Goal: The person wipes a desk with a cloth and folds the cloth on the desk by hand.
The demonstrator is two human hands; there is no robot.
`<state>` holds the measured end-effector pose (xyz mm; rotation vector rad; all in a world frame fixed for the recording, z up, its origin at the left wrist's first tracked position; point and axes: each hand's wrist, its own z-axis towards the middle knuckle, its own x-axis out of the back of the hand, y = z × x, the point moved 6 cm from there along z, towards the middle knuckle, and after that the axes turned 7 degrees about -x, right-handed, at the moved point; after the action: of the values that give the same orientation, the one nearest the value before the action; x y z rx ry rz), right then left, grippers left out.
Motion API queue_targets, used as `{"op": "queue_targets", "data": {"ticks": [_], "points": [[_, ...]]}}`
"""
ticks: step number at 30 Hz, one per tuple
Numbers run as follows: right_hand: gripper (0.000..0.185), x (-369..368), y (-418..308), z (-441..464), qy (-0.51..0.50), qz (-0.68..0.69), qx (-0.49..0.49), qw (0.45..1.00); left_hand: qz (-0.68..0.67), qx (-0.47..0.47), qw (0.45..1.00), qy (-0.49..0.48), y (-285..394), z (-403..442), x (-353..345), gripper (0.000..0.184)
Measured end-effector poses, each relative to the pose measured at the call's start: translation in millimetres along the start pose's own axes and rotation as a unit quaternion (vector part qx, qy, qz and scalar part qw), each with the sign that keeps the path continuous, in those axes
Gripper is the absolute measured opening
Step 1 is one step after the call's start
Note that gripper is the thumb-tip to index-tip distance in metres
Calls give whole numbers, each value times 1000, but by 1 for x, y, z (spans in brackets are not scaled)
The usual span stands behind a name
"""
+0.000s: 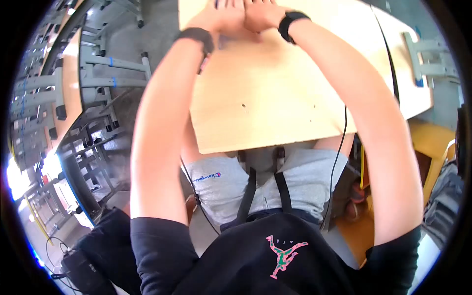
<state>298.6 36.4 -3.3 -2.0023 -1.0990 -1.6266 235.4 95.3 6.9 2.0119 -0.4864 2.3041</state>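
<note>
My left hand (227, 18) and my right hand (263, 15) are side by side at the far part of the pale wooden tabletop (260, 93), touching or nearly so. The top of the view cuts off most of the fingers. Their visible bases point away from me, and what they hold, if anything, is hidden. A blurred greyish patch (223, 42) shows on the wood just below my left hand. Dark bands sit on both wrists: a wide one (196, 37) on the left and a black watch or bracelet (290, 23) on the right.
My legs in grey shorts (216, 189) are under the near table edge. Black cables hang beside both legs. More desks with grey metal legs (110, 61) stand at left, and an orange-yellow chair (427, 142) at right. A black bag (105, 250) is low on the left.
</note>
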Motion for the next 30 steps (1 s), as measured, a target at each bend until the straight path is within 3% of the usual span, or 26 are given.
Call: {"op": "queue_targets", "data": {"ticks": [1, 2, 3, 4, 6, 8, 12, 18, 23, 26, 30], "points": [[95, -4, 0, 2, 34, 16, -12, 999, -170, 49, 971, -163, -9, 15, -7, 135], [108, -8, 1, 5, 71, 34, -23, 997, -137, 85, 984, -81, -5, 9, -7, 138], [122, -9, 0, 2, 56, 48, -18, 997, -144, 83, 981, -98, -4, 7, -10, 140], [121, -6, -2, -6, 72, 61, -30, 995, -151, 82, 978, -116, -6, 7, -10, 141], [86, -26, 2, 5, 182, 130, -38, 974, -176, 74, 974, -124, -6, 0, -10, 143], [74, -26, 2, -11, 212, 120, -13, 970, -173, 84, 970, -147, 1, -3, -10, 152], [76, -31, -2, -59, 159, 118, -4, 980, -184, 77, 954, -222, 38, -29, 21, 155], [88, -57, -17, -165, 159, 159, 64, 972, -211, 60, 947, -234, 125, -84, 29, 154], [92, -82, -14, -263, 160, 202, 41, 965, -272, 2, 944, -187, 210, -125, 47, 157], [90, -81, 3, -291, 164, 218, 35, 961, -275, -26, 942, -188, 235, -117, 55, 158], [91, -81, 15, -287, 142, 266, 45, 952, -267, -32, 925, -269, 234, -100, 60, 155]]}}
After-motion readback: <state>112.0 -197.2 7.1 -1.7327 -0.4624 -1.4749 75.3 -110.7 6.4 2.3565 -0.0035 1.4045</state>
